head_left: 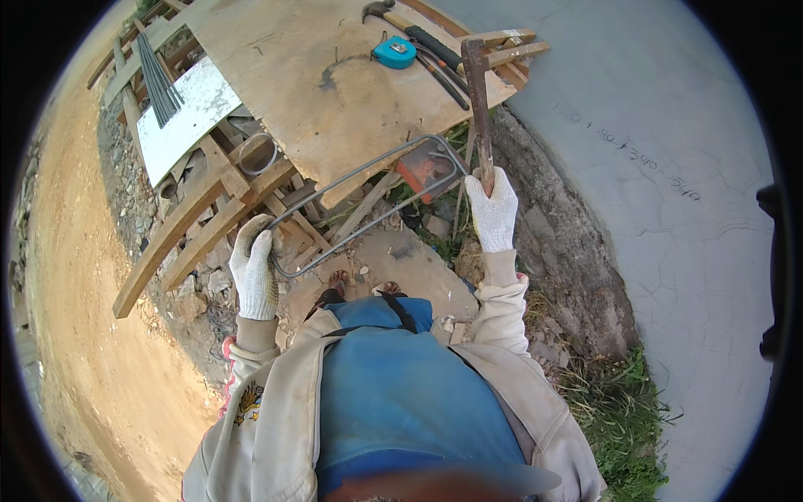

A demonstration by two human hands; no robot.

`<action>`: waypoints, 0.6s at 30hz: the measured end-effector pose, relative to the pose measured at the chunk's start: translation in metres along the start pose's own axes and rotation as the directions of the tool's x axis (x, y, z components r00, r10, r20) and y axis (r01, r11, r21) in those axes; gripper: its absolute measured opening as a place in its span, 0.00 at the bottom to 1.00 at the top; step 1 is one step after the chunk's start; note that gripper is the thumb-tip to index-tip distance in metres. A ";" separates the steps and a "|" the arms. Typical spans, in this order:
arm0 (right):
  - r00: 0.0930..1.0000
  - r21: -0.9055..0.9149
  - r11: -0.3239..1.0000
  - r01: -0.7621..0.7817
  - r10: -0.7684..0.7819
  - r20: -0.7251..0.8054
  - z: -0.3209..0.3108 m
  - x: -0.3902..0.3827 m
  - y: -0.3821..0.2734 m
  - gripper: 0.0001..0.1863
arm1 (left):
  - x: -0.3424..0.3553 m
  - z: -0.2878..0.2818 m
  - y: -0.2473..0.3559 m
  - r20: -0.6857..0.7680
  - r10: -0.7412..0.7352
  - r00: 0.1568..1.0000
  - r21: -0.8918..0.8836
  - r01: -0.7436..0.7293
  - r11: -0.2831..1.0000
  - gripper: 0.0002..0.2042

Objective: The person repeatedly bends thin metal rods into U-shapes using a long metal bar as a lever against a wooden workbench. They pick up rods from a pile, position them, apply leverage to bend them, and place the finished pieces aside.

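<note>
While a pale jacket and blue shirt fill the lower part of the view, a worker's two gloved hands hold metalwork before the body. The left hand has its fingers closed around the near left end of a rectangular loop of bent steel rod. The loop slants up and to the right between the hands, its far part overlapping the near edge of a plywood sheet. The right hand grips the lower end of a rusty metal bar raised upright, fingers wrapped around it; the loop's far corner reaches that glove, though whether the fingers also pinch it cannot be told. On the plywood lie a claw hammer and a turquoise tape measure. To the left, thin dark rods rest on a white panel beside timber beams; a grey surface spreads at right.
</note>
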State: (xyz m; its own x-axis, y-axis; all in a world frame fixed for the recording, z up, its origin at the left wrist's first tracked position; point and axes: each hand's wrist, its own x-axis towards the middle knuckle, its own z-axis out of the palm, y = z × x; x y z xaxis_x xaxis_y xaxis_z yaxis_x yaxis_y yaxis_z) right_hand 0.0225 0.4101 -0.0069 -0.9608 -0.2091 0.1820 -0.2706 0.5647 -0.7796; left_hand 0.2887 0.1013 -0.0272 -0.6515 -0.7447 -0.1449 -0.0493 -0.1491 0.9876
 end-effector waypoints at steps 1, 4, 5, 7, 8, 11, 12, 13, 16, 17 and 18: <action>1.000 -0.003 1.000 0.008 -0.008 0.024 -0.005 0.001 -0.002 0.15 | -0.007 0.009 -0.006 -0.056 0.043 0.998 -0.071 -0.047 0.996 0.13; 0.993 0.032 0.992 0.119 -0.119 -0.004 -0.008 0.000 -0.007 0.15 | -0.018 0.019 -0.010 -0.229 0.055 0.972 -0.172 -0.096 0.980 0.11; 0.985 0.102 0.979 0.175 -0.174 -0.012 -0.006 -0.001 -0.008 0.15 | -0.020 0.018 -0.010 -0.279 0.091 0.956 -0.133 -0.133 0.982 0.09; 0.985 0.092 0.982 0.167 -0.169 0.019 0.003 -0.002 -0.008 0.14 | -0.023 0.015 -0.011 -0.307 0.070 0.949 -0.122 -0.113 0.986 0.09; 0.989 0.085 0.988 0.133 -0.137 0.050 0.007 -0.001 -0.007 0.14 | -0.023 0.013 -0.013 -0.313 0.057 0.948 -0.178 -0.117 0.977 0.09; 0.989 0.131 0.990 0.059 -0.076 0.129 0.008 0.001 -0.002 0.14 | -0.024 0.014 -0.019 -0.331 0.098 0.939 -0.030 -0.114 0.993 0.09; 0.987 0.153 0.988 0.013 -0.038 0.158 0.006 0.002 -0.001 0.14 | -0.024 0.015 -0.021 -0.339 0.057 0.939 -0.071 -0.086 0.994 0.09; 0.986 0.188 0.982 0.010 -0.042 0.164 0.006 0.004 -0.001 0.15 | -0.025 0.016 -0.022 -0.323 0.035 0.946 -0.097 -0.070 0.993 0.10; 0.983 0.160 0.985 0.060 -0.087 0.163 0.004 0.007 0.000 0.15 | -0.028 0.020 -0.020 -0.346 0.128 0.930 0.106 -0.097 0.990 0.10; 0.983 0.134 0.990 0.047 -0.070 0.171 0.003 0.006 0.000 0.15 | -0.031 0.021 -0.018 -0.350 0.149 0.925 0.146 -0.103 0.984 0.10; 0.982 0.122 0.991 0.047 -0.068 0.177 0.003 0.006 0.000 0.15 | -0.035 0.020 -0.015 -0.352 0.171 0.920 0.188 -0.110 0.976 0.10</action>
State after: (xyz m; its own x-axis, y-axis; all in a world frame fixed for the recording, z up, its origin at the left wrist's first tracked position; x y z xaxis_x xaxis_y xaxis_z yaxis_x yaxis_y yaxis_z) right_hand 0.0165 0.4065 -0.0074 -0.9143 -0.3852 0.1255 -0.3057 0.4524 -0.8378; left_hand 0.2970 0.1431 -0.0359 -0.3419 -0.9396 0.0147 -0.1189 0.0587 0.9912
